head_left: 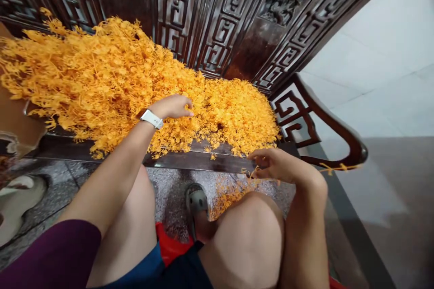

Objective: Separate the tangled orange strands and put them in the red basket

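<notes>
A large heap of orange plastic flower pieces (pixel 111 72), thin and spiky, covers the dark wooden bench seat (pixel 217 161). My left hand (pixel 174 106), with a white watch (pixel 152 118) at the wrist, hovers at the middle of the heap. Its thumb and forefinger are curved and apart, with nothing visible between them; the other fingers are hidden. By the bench's front edge, my right hand (pixel 278 165) has its fingers bent towards the thumb. A small orange flower piece (pixel 250 173) shows at those fingertips, partly blurred.
A carved wooden backrest (pixel 220 18) rises behind the heap, and a curved armrest (pixel 339 131) stands right, with an orange strand (pixel 341 168) on it. Loose orange bits (pixel 230 196) litter the floor. Cardboard (pixel 16 113) is at left. Another person's shoe (pixel 23 203) shows lower left.
</notes>
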`<state>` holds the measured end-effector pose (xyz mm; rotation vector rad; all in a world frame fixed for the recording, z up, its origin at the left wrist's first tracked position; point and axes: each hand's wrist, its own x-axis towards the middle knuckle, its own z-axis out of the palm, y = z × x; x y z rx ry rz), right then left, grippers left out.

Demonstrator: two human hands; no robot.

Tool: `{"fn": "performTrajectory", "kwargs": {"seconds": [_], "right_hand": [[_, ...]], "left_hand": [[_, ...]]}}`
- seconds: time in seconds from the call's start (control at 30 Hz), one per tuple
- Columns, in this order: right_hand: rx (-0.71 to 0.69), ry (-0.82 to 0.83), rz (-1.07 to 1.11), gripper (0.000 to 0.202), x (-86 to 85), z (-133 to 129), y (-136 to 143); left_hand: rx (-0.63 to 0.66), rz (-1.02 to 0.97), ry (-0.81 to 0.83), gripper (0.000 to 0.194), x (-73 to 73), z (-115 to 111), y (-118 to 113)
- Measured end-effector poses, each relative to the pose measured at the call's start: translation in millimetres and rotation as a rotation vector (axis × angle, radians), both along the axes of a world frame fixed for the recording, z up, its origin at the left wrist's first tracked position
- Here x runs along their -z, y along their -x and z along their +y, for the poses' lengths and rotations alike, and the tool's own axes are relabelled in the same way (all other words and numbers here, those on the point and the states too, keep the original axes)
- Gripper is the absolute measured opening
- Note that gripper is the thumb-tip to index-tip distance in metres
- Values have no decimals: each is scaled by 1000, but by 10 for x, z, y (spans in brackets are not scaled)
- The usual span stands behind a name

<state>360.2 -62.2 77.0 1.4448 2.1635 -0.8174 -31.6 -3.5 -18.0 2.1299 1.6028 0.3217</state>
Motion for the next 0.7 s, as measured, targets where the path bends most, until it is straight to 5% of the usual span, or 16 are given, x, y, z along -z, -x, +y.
{"fn": "performTrajectory", "kwargs": {"seconds": [0.13,0.3,0.43,0.7], "right_hand": [[-2,-29,25,52,100,26,38],[-28,-35,210,41,185,72,175],[-95,-22,478,45,276,61,406],[97,-348,765,43,595,232,873]], "left_hand": [[142,-71,-4,37,240,101,-93],[155,-100,-9,25,401,142,-198],[133,-258,-108,3,321,145,-301],[209,-586,-141,16,15,-99,-764]]}}
